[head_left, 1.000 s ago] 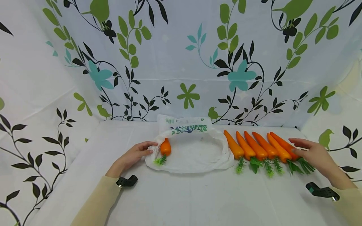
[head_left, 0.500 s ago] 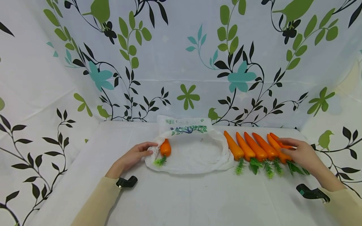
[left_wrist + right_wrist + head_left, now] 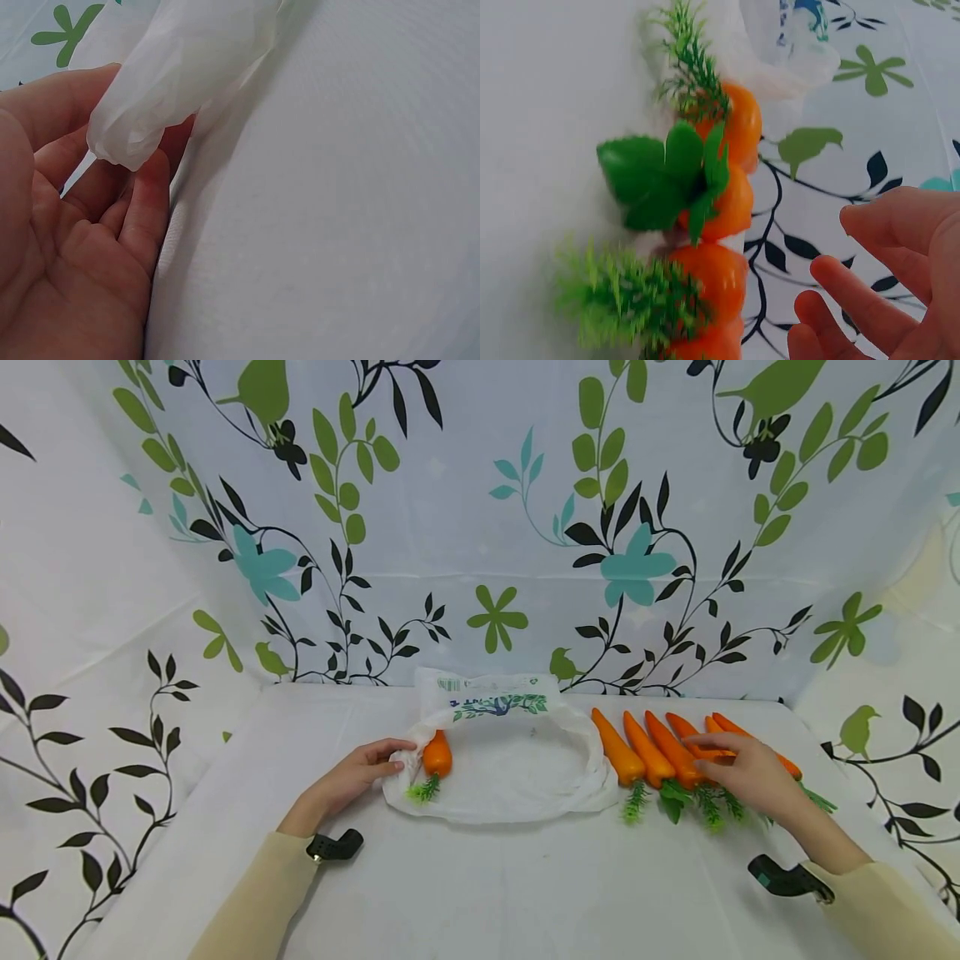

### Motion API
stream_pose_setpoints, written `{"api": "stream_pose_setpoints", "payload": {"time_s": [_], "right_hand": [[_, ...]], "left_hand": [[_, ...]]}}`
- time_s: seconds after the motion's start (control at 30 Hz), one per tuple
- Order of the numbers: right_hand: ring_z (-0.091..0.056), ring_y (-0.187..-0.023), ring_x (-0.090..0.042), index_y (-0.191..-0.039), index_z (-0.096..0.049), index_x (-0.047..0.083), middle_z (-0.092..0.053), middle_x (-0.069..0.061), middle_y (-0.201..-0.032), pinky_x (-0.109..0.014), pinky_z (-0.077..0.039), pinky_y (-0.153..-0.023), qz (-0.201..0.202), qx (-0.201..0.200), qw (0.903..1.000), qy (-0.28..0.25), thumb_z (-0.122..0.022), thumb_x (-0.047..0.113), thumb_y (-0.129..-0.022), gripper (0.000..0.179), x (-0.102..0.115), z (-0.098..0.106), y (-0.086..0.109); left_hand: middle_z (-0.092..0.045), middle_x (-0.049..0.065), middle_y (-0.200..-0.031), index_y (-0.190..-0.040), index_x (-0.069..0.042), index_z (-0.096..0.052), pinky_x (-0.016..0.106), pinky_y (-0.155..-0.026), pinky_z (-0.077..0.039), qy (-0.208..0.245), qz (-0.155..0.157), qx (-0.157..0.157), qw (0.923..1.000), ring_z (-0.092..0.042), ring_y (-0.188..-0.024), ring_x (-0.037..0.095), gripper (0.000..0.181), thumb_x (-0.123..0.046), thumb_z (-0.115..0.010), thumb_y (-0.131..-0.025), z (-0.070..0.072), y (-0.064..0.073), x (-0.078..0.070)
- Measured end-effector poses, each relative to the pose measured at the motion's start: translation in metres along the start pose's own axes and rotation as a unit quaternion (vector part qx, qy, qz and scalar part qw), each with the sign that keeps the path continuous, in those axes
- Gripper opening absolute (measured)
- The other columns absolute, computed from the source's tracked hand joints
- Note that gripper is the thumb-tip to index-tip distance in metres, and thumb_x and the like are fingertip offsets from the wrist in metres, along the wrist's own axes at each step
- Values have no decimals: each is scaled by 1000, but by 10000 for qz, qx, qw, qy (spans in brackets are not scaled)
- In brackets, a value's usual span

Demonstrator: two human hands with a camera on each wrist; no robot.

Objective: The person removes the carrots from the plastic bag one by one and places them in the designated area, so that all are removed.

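A white plastic bag [image 3: 498, 806] lies with its mouth spread wide in the head view. Inside at its left is one toy carrot [image 3: 437, 755] with a green top. My left hand [image 3: 348, 781] holds the bag's left rim, which bunches between thumb and fingers in the left wrist view [image 3: 184, 67]. Right of the bag, several toy carrots [image 3: 649, 750] lie in a row, leafy tops toward me. My right hand [image 3: 757, 775] hovers over the row with fingers apart, covering parts of some carrots. In the right wrist view, these fingers [image 3: 877, 300] hold nothing.
A white cloth covers the table [image 3: 525, 893]. Behind it hangs a curtain [image 3: 420, 510] printed with leaves and birds. Each wrist carries a black camera mount, such as the left one [image 3: 335, 846].
My right hand has moved left along the carrot row, from the rightmost carrot to around the middle ones, uncovering the right end. The left hand stays at the bag's rim.
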State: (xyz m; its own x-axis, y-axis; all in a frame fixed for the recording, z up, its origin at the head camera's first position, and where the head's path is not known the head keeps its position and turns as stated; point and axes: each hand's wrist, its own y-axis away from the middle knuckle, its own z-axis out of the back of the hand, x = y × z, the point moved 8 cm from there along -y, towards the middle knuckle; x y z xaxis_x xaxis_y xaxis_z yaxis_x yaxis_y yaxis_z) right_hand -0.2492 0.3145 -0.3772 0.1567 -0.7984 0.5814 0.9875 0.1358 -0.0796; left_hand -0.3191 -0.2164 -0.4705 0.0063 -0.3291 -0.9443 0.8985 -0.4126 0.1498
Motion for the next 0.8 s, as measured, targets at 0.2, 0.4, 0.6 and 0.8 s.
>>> {"api": "stream_pose_setpoints", "payload": {"time_s": [0.2,0.4,0.6,0.8], "right_hand": [[-44,-55,-16,-127,-66,5,-57,-29,-130,-29,-43,-54,162,50,9998,-143,-69,18,-94,35,22,-17,-6],[-59,-78,-24,-122,-70,8,-67,-18,-120,-31,-49,-68,492,1,9987,-151,-71,15,-92,31,42,-33,-12],[-54,-77,-23,-119,-71,8,-69,-12,-111,-27,-46,-61,686,100,9968,-406,-71,13,-91,29,67,-47,-18],[-58,-92,-23,-117,-72,12,-68,-12,-115,-32,-52,-75,926,284,9932,-642,-69,12,-92,25,86,-67,-26]], "left_hand": [[-44,8,-150,-136,-18,-60,50,-113,-24,1,-39,11,10000,-37,-131,30,40,-27,-65,-98,-1,1,-1],[-43,8,-150,-137,-18,-59,51,-113,-23,-7,-54,30,10000,-37,-132,30,40,-27,-65,-98,-1,1,-2],[-43,9,-150,-136,-18,-59,51,-113,-23,15,-45,13,10000,-36,-132,31,40,-26,-65,-97,-1,2,-3],[-43,8,-150,-137,-18,-59,51,-113,-23,40,-17,23,10000,-36,-132,31,41,-26,-65,-97,-2,1,-4]]}}
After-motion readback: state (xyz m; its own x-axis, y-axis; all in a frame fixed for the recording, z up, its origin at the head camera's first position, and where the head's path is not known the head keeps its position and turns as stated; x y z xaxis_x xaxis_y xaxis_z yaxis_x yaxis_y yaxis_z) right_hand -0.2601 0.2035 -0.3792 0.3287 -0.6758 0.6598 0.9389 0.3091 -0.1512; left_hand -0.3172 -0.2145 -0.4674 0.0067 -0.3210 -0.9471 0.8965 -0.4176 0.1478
